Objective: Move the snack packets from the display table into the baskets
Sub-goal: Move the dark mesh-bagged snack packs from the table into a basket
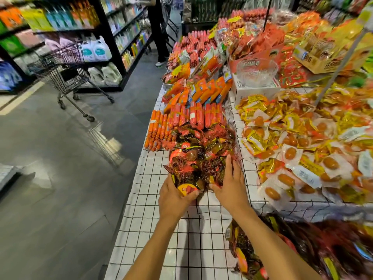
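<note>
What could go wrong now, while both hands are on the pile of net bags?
1. The net bags are heaped together; the one the left hand grips may snag and drag neighbours.
2. The pile lies near the tablecloth edge, so a dragged bag may fall to the floor.

I am watching through one head camera only; it is looking forward and down along the display table (161, 229), sitting close above its near end.
</note>
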